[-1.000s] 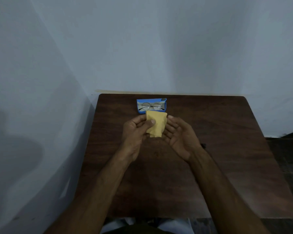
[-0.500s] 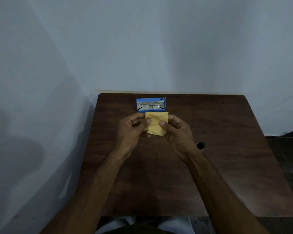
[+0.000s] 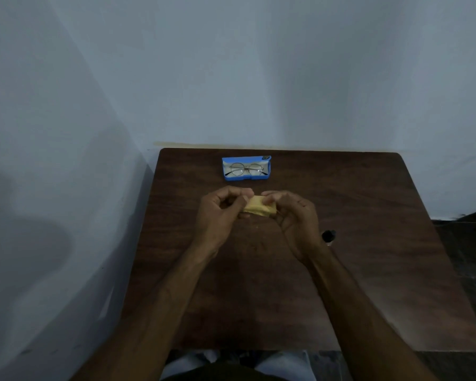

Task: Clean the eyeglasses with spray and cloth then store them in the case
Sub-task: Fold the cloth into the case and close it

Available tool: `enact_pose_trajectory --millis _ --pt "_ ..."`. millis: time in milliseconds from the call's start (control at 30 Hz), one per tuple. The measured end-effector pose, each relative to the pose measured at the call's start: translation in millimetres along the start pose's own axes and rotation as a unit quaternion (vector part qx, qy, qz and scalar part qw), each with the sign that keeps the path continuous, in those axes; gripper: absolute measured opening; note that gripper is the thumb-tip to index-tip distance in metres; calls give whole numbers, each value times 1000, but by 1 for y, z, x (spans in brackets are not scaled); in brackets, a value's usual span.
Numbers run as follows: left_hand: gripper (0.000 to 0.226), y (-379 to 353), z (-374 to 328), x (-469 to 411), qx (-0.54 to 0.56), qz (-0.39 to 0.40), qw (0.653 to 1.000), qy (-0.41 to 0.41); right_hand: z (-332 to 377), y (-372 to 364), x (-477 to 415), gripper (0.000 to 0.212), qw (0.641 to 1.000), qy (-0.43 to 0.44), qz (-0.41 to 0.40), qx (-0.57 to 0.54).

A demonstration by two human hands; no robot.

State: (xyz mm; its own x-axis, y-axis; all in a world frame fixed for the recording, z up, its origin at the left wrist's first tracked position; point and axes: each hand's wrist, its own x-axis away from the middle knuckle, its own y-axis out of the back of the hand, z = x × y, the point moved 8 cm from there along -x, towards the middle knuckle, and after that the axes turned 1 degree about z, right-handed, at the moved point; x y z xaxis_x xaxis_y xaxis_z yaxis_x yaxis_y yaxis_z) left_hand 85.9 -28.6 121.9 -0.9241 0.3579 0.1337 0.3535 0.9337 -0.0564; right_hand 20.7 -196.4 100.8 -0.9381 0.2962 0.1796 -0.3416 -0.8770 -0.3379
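Cloth (image 3: 259,209) folded smaller btwn L hand (image 3: 220,213), R hand (image 3: 294,215); glasses (image 3: 246,169) in case (image 3: 245,178) beyond.

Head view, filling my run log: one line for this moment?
left hand, right hand: both pinch yellow cloth | eyeglasses: in open blue case

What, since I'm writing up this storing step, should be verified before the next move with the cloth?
1. Eyeglasses lie inside the case: ok.
2. Case is open: ok.
3. Cloth is folded small and pinched by both the left hand and the right hand: ok.
4. Lenses free of smears: cannot tell, too small and dim.
5. Small dark object by the right wrist sits off the line from hands to case: ok.
6. Room in the case for the cloth beside the eyeglasses: cannot tell.
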Motion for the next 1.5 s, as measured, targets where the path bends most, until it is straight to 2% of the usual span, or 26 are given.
enact_pose_trajectory --millis 33,167,333,467,567,667,767,933,1167,1333,1400,1500 --pt "22 0 1 -1 -28 -3 1000 -11 -1 3 -2 11 999 6 -8 34" --pt "46 4 14 -7 -37 -28 999 -16 -5 8 -9 38 991 29 -29 130" --pt "43 16 47 -20 -27 -69 996 50 -17 15 -22 43 987 -5 -75 143" --pt "37 19 79 -37 -17 -73 990 118 -52 25 -47 35 979 -116 -101 135" --pt "34 20 96 -57 -27 -87 989 121 -81 30 -72 29 968 -193 -105 120" --pt "33 23 112 -87 -46 -97 987 119 -98 37 -99 22 957 -226 -153 99" --pt "31 24 122 -125 -71 -106 987 94 -108 44 -134 17 958 -177 -188 126" --pt "23 27 139 -184 -131 -141 980 40 -117 46 -190 12 963 -92 -198 160" --pt "14 30 160 -216 -195 -164 967 14 -124 52 -221 10 912 -18 -250 325" --pt "13 27 157 -227 -232 -178 956 9 -119 49 -226 14 877 10 -273 395" --pt "7 25 155 -229 -268 -168 948 -2 -118 48 -226 13 862 26 -278 422" --pt "14 27 150 -234 -342 -157 926 -24 -117 43 -228 13 836 40 -261 481"
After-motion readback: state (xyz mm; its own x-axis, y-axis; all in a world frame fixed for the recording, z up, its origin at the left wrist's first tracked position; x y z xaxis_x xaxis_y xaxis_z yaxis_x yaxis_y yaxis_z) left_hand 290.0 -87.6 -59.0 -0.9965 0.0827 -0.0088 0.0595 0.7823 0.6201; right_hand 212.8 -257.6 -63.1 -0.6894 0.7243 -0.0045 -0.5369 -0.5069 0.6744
